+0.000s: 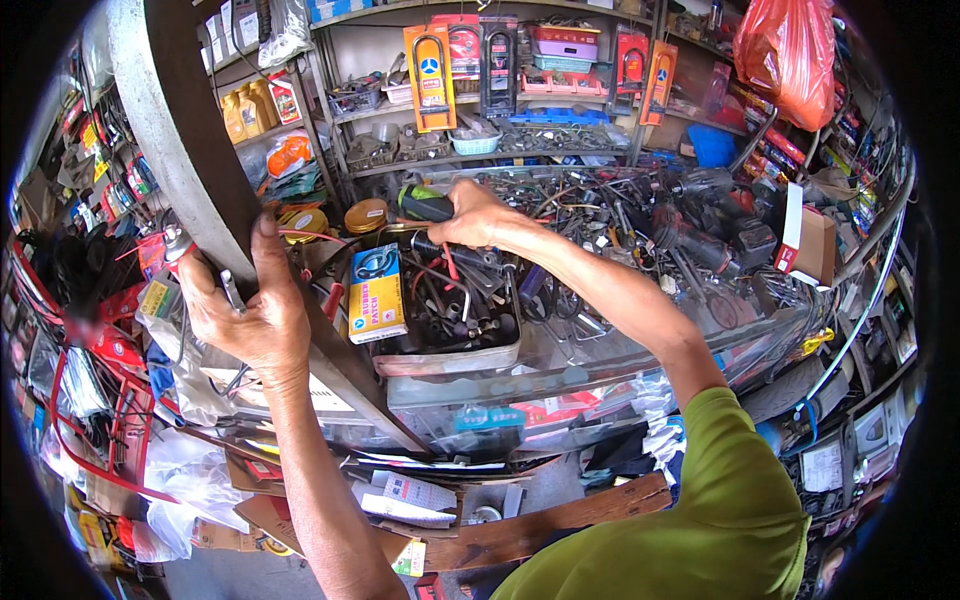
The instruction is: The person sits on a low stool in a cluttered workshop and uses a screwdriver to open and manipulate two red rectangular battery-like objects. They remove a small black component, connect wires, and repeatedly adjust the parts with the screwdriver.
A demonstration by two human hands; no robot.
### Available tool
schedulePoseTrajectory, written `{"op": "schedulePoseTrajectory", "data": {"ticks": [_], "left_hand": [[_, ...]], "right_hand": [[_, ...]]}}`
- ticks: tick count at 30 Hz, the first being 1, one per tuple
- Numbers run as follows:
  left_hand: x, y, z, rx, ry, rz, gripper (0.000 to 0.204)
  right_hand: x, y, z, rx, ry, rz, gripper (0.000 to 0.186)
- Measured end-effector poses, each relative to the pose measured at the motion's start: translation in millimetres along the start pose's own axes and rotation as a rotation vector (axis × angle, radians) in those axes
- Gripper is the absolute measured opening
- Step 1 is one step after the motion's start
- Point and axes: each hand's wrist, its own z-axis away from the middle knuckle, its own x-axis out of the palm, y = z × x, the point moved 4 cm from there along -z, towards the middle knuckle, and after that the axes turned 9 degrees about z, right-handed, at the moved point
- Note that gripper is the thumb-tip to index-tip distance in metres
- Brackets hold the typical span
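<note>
My left hand point(252, 318) is raised at the upright post point(185, 110), thumb along its right side and fingers bent on the left. A slim silver metal piece point(232, 291) sticks out between the fingers, and a silver metal fitting point(177, 241) shows at the fingertips; its full shape is hidden. Across the counter, my right hand point(474, 214) is closed around a thick green-and-black handle point(427, 204), above the far side of a tool-filled metal tin point(450, 357). A yellow-and-blue patch box point(377, 292) leans at the tin's left side.
A glass-topped counter point(560, 378) carries a heap of loose tools and parts point(610, 215). Round yellow tins point(366, 215) stand behind the box. Packaged locks point(430, 78) hang before the shelves. A red bag point(785, 55) hangs upper right; a wooden plank point(560, 520) lies below.
</note>
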Motion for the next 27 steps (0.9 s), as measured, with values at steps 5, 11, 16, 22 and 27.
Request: {"op": "schedulePoseTrajectory", "data": {"ticks": [5,11,16,22,27], "left_hand": [[-4,-1,-3,-0.005,-0.014,-0.021,0.031],[2,4,0,-0.014,-0.005,-0.01,0.032],[3,-4,1,-0.02,0.002,0.017,0.033],[-14,-14,3,-0.021,-0.018,-0.126,0.042],[-80,11,44,-0.23,-0.157,-0.133,0.036]], "right_hand": [[-8,-15,30,-0.087,-0.037,0.481,0.032],[-30,-13,62,-0.179,0.175,0.422,0.029],[-40,-8,113,-0.402,0.173,-0.138,0.021],[52,-13,243,-0.382,-0.292,-0.414,0.017],[157,46,327,-0.096,-0.491,-0.376,0.018]]}}
